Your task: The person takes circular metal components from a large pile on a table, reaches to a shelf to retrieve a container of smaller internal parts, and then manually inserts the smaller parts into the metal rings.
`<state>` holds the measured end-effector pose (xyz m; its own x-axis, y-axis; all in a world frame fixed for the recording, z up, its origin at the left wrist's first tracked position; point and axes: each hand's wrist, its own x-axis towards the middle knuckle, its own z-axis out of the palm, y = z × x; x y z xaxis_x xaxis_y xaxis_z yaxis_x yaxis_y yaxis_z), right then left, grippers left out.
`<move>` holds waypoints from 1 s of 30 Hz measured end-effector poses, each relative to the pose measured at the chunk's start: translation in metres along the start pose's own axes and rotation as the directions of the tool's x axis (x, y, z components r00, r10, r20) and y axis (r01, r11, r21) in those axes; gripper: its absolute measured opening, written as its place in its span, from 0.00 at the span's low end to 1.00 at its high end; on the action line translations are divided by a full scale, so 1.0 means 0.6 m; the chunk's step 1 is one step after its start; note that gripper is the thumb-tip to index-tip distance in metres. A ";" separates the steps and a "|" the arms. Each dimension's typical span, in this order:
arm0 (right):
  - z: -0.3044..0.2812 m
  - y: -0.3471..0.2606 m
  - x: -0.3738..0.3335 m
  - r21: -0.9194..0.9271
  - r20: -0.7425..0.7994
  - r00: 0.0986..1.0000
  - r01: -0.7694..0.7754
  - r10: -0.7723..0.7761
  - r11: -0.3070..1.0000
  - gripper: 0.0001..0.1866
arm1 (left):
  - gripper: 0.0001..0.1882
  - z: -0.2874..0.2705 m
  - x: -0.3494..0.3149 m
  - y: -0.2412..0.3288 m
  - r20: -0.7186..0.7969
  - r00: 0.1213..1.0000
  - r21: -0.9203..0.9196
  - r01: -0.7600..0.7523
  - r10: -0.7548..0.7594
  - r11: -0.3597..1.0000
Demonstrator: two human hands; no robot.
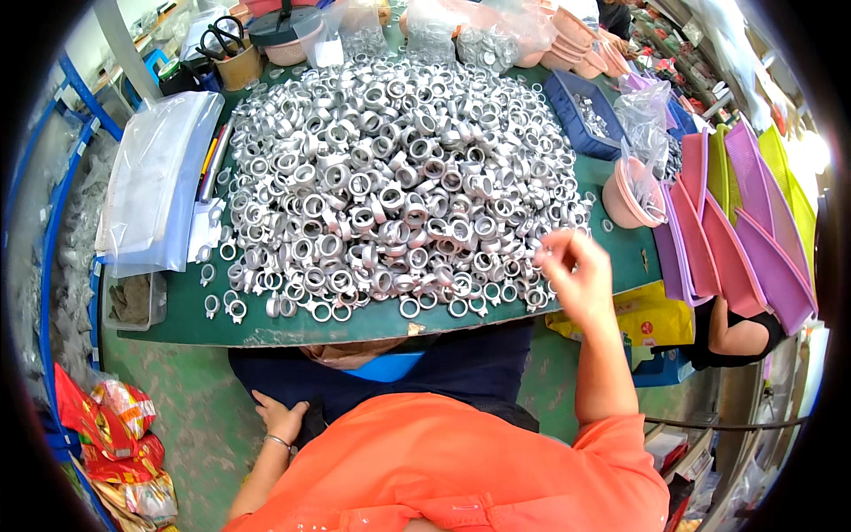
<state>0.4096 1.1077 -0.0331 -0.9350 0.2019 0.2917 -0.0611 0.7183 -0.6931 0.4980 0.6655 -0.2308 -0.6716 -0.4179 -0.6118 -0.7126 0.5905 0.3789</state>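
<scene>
So my right hand [578,282] is up over the near right edge of a huge heap of silvery metal rings [399,186], most with a little tab sticking out. Thumb and fingers are curled in with the tips close together, a pretty narrow grip, but I honestly can't tell if there's a ring between them. Of my 2 hands, the left hand [280,418] is just resting on my dark trousers [355,390], fingers loosely spread. The heap covers most of the green tabletop [186,319], with a few strays near the front left. Right of it there's a blue tray [566,115] of small metal parts and a pink basket [625,208].
</scene>
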 end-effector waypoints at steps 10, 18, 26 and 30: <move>0.041 0.019 0.132 -0.289 -0.304 0.931 0.112 -0.202 0.951 0.12 | 0.64 0.001 -0.005 -0.027 -0.021 0.993 -0.025 0.117 -0.118 0.993; 0.047 0.036 0.139 -0.279 -0.300 0.938 0.090 -0.176 0.956 0.10 | 0.64 0.017 0.018 -0.028 -0.050 0.991 0.045 0.129 -0.126 0.991; 0.023 0.018 0.117 -0.171 -0.342 0.887 0.268 -0.312 0.948 0.07 | 0.64 0.024 0.043 -0.037 -0.034 0.990 0.070 0.137 -0.135 0.988; 0.018 0.021 0.098 -0.174 -0.313 0.892 0.284 -0.326 0.943 0.08 | 0.64 0.032 0.050 -0.054 -0.055 0.987 0.090 0.155 -0.150 0.984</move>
<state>0.3503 1.1216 -0.0319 -0.7050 0.1541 0.6923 -0.2618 0.8506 -0.4560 0.5050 0.6469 -0.2749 -0.5670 -0.5392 -0.6227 -0.7867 0.5784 0.2156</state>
